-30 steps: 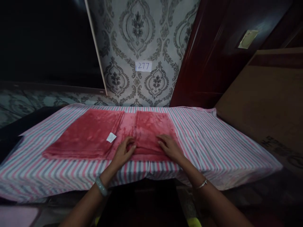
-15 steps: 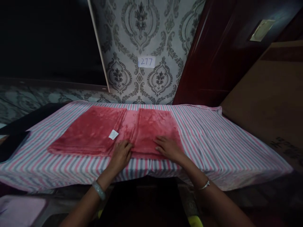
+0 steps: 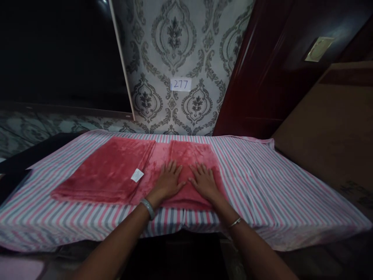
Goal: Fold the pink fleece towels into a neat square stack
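Note:
A plush red blanket (image 3: 107, 167) lies folded on the table, with both side panels turned in toward a lighter strip in the middle. My left hand (image 3: 169, 181) rests flat near the inner edge of the right panel, its fingers spread. Just right of it, my right hand (image 3: 204, 181) is also flat on that panel, fingers apart and pointing away from me. A small white label (image 3: 137, 175) sticks out at the inner edge of the left panel.
A striped pink, grey and white cloth (image 3: 253, 179) covers the table. Behind stand a patterned wall with a paper marked 277 (image 3: 181, 84) and a dark screen (image 3: 64, 58). A large cardboard box (image 3: 329, 128) is at the right, a dark flat object (image 3: 13, 184) at the left.
My left hand has moved right and farther from me, from the middle strip onto the right panel, and its fingers have spread. My right hand stays on that panel, fingers now more forward.

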`<state>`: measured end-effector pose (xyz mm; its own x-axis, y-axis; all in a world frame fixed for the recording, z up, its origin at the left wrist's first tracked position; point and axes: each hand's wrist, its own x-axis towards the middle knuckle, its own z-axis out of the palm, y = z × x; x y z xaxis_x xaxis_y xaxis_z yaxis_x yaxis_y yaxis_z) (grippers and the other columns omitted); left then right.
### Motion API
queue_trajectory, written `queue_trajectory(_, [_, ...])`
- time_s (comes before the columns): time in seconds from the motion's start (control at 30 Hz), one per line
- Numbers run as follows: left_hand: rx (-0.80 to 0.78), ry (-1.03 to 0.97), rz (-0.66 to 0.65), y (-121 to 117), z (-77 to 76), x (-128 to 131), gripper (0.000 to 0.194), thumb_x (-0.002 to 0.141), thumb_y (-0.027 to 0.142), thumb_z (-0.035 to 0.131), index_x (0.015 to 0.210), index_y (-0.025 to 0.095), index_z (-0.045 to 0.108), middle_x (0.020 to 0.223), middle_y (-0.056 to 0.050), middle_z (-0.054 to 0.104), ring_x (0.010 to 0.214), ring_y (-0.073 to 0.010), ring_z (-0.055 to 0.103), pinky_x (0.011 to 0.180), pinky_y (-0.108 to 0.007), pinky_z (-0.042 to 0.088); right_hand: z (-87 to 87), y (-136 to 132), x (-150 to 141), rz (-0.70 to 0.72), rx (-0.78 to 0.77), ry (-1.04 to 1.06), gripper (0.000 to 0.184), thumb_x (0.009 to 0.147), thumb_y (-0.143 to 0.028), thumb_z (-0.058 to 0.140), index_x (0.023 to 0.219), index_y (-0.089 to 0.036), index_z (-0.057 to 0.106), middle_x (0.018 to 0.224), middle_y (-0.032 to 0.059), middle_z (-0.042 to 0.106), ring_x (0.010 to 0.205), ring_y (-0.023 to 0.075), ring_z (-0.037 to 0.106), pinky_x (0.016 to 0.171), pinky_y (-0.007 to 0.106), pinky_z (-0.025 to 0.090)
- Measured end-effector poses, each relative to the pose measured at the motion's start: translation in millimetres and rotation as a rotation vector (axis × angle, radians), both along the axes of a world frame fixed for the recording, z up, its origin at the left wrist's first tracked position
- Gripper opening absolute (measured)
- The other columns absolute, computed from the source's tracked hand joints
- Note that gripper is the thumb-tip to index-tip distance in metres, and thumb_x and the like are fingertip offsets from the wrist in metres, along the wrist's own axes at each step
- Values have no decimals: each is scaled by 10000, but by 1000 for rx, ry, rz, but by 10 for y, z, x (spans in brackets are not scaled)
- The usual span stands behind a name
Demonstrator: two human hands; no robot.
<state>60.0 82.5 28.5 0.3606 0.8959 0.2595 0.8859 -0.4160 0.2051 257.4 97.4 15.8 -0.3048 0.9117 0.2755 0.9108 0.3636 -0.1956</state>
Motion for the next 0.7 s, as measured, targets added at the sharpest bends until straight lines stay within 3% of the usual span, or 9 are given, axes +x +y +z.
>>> queue_trajectory(0.1, [-17,53,140,30,-229,-54,726,923,569,547,1528,183,434,1633,-190,316,1525,-426,212,1191,-659,219,-120,-70,-30,3,-13,-14,572,1023,-439,486,1561,-266,396,1644,111,307,1517,370,231,1180,651,209])
queue_trajectory(0.2, [26,37,196,6,-303,-116,762,912,592,552,1532,166,428,1628,-185,331,1517,-444,218,1188,-624,258,-130,-75,-29,4,-19,4,574,1024,-450,484,1561,-266,399,1644,109,305,1516,373,232,1182,655,200])
queue_trajectory(0.33, [49,13,202,-46,-224,-126,676,934,476,551,1491,101,473,1601,-199,377,1500,-425,278,1190,-592,289,-90,-68,-32,10,-26,23,576,1022,-432,493,1562,-259,398,1641,121,305,1513,376,241,1177,662,210])
queue_trajectory(0.5, [129,39,26,-98,-103,-109,568,935,315,557,1493,240,484,1601,-110,406,1519,-347,277,1221,-652,183,-66,-88,-51,-2,-44,19,566,1032,-421,472,1566,-252,391,1649,125,284,1521,369,220,1186,649,189])
queue_trajectory(0.6, [26,75,71,-104,-93,-86,548,951,337,534,1486,225,494,1602,-119,401,1502,-338,323,1199,-652,247,-2,-28,-27,7,-111,12,564,1024,-444,482,1554,-263,411,1647,114,293,1515,360,242,1183,634,211])
queue_trajectory(0.7, [-51,98,132,-139,-83,-91,554,975,348,485,1507,194,461,1618,-127,369,1518,-321,291,1209,-620,256,143,107,51,20,-131,43,525,1038,-392,435,1539,-233,439,1595,115,405,1475,304,344,1186,525,281])
